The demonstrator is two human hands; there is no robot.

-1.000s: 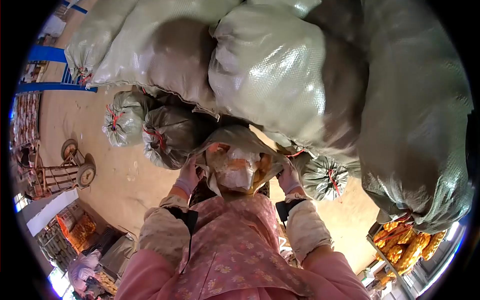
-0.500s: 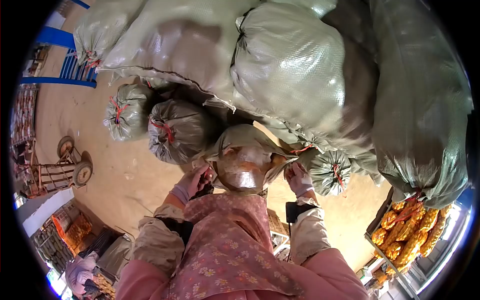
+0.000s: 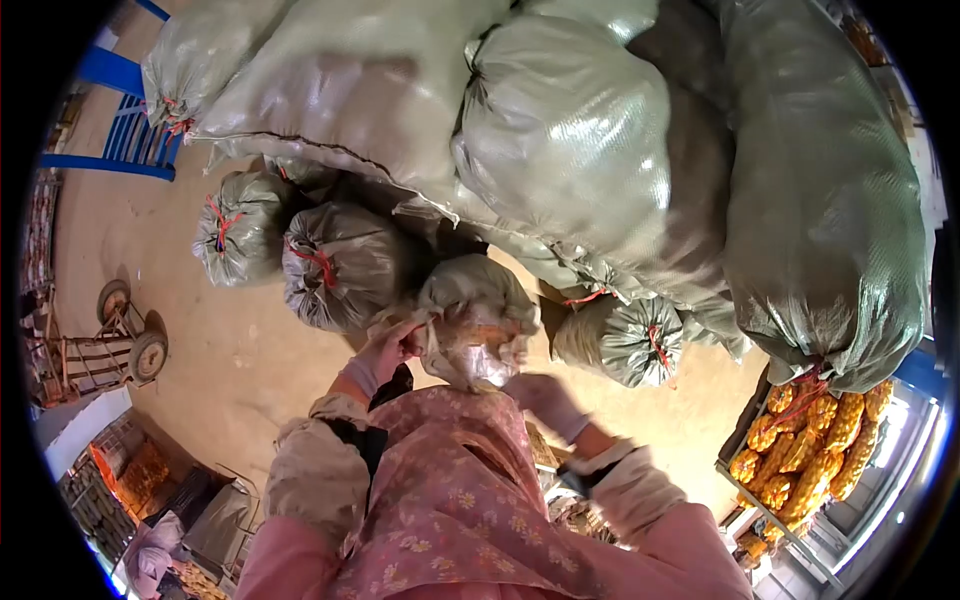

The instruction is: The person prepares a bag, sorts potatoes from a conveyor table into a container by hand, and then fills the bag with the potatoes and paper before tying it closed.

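Observation:
A grey-green woven sack (image 3: 475, 285) stands right in front of my apron, its mouth facing up at me. Shiny clear plastic (image 3: 485, 350) shows inside the mouth, with something orange-brown beneath it. My left hand (image 3: 388, 352) is closed on the left edge of the sack's mouth. At the near right side of the mouth is my right hand (image 3: 545, 400), smeared by motion, its fingers partly hidden. Just beyond the sack lies a tied sack (image 3: 345, 265) with a red string, and another tied sack (image 3: 640, 340) rests to the right.
Large stuffed sacks (image 3: 570, 130) are piled across the far side. A tall full sack (image 3: 825, 200) stands at the right, above yellow corn cobs (image 3: 810, 445) on a rack. At left are a two-wheeled cart (image 3: 100, 345) and a blue metal frame (image 3: 110, 165). A person (image 3: 155, 555) is at lower left.
My right hand has left the sack's right edge and swung inward to its near side. The mouth has drawn narrower. My left hand keeps its hold on the left edge.

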